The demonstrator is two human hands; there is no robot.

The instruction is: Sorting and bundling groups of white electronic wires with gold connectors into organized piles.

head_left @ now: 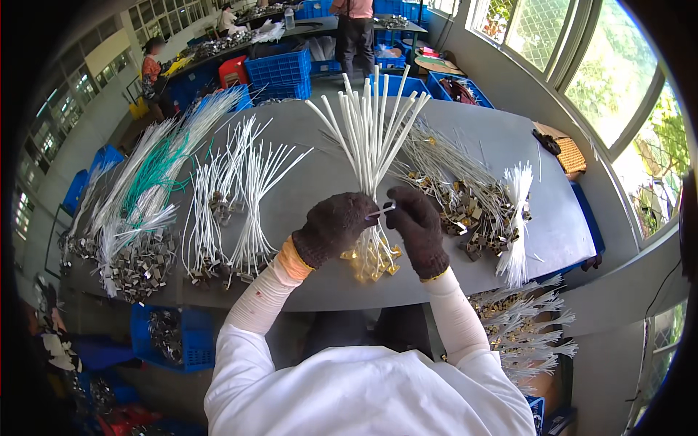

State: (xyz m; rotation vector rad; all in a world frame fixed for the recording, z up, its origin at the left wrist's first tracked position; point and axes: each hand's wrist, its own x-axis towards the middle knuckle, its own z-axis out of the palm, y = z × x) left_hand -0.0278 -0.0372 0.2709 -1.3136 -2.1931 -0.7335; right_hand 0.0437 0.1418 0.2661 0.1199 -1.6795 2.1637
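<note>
Dark-gloved, my left hand (333, 231) is closed around a bundle of white wires (367, 142) near its lower part. The loose wire ends fan out toward the far side, and gold-coloured metal pieces (372, 263) cluster at the near end, over the table. My right hand (419, 234), in a matching glove, pinches the end of a short white strip (382, 210) that runs across the bundle to the left fingers. Whether the strip goes round the back of the wires is hidden.
More white wire bundles (251, 189) and a green-and-white pile (149, 174) lie on the grey table (309, 280) at left. Wires with metal ends (465, 203) and a tied bundle (516, 225) lie at right. Blue crates (280, 73) and a person (354, 33) are beyond.
</note>
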